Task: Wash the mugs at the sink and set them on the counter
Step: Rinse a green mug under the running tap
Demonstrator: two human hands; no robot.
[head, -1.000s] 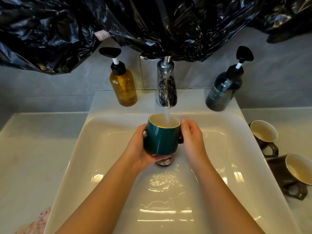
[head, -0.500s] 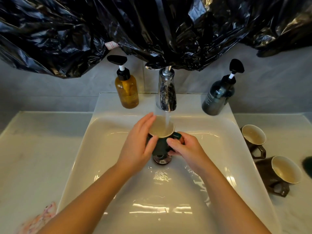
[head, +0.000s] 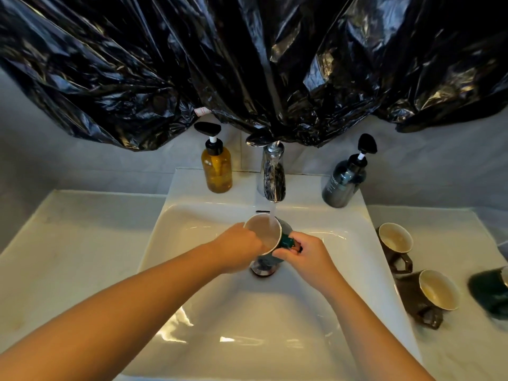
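Ceramic, dark green outside and pale inside: green mug point(head: 286, 232) is held tilted directly below the faucet point(head: 272, 177), over the sink point(head: 176, 243), with the water stream running into its mouth. Right hand point(head: 308, 257) pinches the handle. Left hand point(head: 239, 247) has its fingers bent over the near rim, reaching inside.

Judgement: stiff, brittle, and heavier with water in it. Wet glaze is likely slippery, so the handle is the safest hold, with the other hand steadying the wall. A knock on basin or faucet could chip it.

Right of the faucet, on the bench point(head: 453, 353): brown mug point(head: 395, 240), second brown mug point(head: 437, 290), and another green mug point(head: 489, 292) at the frame edge.

Writing: dark pump bottle point(head: 343, 182), right of the faucet, has a label ending "OO"; the rest is unreadable. Amber pump bottle point(head: 217, 169), left of the faucet, shows no legible label. White tag point(head: 200, 111) above the faucet is illegible.
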